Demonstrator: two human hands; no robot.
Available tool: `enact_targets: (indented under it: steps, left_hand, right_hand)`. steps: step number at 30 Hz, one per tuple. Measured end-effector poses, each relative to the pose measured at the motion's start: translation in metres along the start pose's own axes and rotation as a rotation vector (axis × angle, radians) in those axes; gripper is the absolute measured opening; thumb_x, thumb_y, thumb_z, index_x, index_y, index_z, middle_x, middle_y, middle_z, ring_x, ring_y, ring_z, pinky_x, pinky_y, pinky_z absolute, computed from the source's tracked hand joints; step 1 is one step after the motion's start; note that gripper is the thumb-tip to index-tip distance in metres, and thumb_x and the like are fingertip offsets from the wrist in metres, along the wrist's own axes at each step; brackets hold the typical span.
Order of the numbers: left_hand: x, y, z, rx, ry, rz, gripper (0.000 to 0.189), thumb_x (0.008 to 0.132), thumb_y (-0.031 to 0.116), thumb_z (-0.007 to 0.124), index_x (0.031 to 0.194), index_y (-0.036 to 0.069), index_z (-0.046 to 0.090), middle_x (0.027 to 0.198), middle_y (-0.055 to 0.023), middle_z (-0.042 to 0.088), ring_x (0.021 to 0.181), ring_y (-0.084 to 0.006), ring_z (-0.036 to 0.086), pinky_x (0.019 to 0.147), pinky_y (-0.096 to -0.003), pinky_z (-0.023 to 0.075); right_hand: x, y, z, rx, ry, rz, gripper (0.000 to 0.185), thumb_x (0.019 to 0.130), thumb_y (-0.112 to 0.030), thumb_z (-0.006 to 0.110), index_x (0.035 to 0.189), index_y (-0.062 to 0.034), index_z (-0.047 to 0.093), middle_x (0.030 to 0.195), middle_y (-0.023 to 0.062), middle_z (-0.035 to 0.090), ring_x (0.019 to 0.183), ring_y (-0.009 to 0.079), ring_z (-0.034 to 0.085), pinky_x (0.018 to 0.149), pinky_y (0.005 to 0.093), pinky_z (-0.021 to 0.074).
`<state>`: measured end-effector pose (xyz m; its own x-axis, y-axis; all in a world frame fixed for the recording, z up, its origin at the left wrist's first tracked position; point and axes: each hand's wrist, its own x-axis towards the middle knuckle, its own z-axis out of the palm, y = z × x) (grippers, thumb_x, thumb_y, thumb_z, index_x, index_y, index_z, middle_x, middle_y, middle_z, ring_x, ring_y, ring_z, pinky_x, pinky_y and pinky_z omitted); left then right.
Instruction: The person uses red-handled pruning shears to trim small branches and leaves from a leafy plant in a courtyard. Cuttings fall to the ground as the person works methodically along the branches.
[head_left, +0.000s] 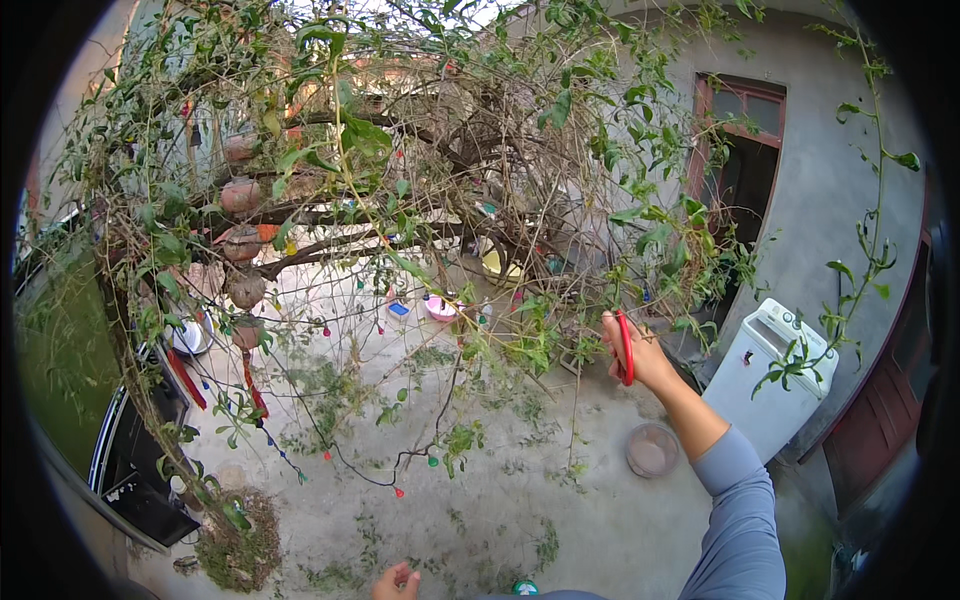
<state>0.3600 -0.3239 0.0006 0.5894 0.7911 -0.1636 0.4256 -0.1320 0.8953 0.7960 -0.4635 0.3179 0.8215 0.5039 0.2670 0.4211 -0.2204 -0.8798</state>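
My right hand (654, 361) reaches out at the right, shut on red-handled scissors (627, 351). Their blades are lost among the leaves, so I cannot tell whether they touch a stem. Around the hand hangs a tangle of leafy vine (664, 236) with many dry twigs. Thick woody branches (304, 259) carry the growth across the upper view. At the bottom edge, partly cut off, my left hand (395, 581) is low with its fingers loosely bent and apart. Nothing shows in it. Leafy clippings (547, 544) lie scattered on the concrete floor (465, 517) below.
A cable of coloured bulbs (399, 493) droops under the branches. Round weathered hanging ornaments (241, 196) dangle at the left, near the vine's trunk (169, 442). A white washing machine (757, 390) and a clear round tub (651, 450) stand at the right. Farther off sits a pink basin (442, 308).
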Motion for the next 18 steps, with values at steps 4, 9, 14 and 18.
enact_targets:
  steps: [4,9,14,18]
  left_hand:
    - [-0.005,-0.002,0.025,-0.001,0.065,0.052,0.038,0.085,0.029,0.066,0.111,0.001,0.061,0.096,-0.0186,0.068,0.091,-0.0277,0.066,0.080,-0.0366,0.0523]
    - [-0.008,-0.019,0.038,-0.068,0.038,-0.023,0.040,0.086,0.025,0.065,0.117,0.002,0.058,0.103,-0.0184,0.067,0.094,-0.0265,0.065,0.079,-0.0372,0.0527]
    - [-0.009,-0.035,0.038,-0.177,0.057,-0.094,0.041,0.087,0.024,0.064,0.121,0.003,0.056,0.111,-0.0192,0.064,0.099,-0.0268,0.063,0.081,-0.0363,0.0522]
    - [-0.005,-0.033,0.037,-0.132,0.042,-0.112,0.041,0.087,0.026,0.063,0.121,0.003,0.057,0.111,-0.0191,0.064,0.101,-0.0272,0.063,0.084,-0.0363,0.0511]
  right_hand:
    - [0.057,0.002,-0.006,-0.533,-0.021,-0.414,0.042,0.090,-0.037,0.054,0.072,0.0003,0.059,0.060,0.0157,0.054,0.054,0.0310,0.055,0.055,0.0393,0.0457]
    - [0.089,-0.007,-0.004,-0.810,0.111,-0.461,0.024,0.078,-0.024,0.063,0.078,0.0002,0.064,0.075,0.0213,0.063,0.069,0.0383,0.060,0.063,0.0427,0.0491]
    - [0.084,-0.044,-0.024,-1.084,0.128,-0.372,0.021,0.081,-0.020,0.063,0.080,0.0005,0.063,0.075,0.0186,0.064,0.068,0.0350,0.060,0.064,0.0412,0.0486]
    - [0.092,-0.071,-0.028,-1.304,-0.018,-0.363,0.036,0.080,-0.035,0.065,0.090,-0.0002,0.061,0.090,0.0192,0.061,0.092,0.0347,0.057,0.080,0.0413,0.0449]
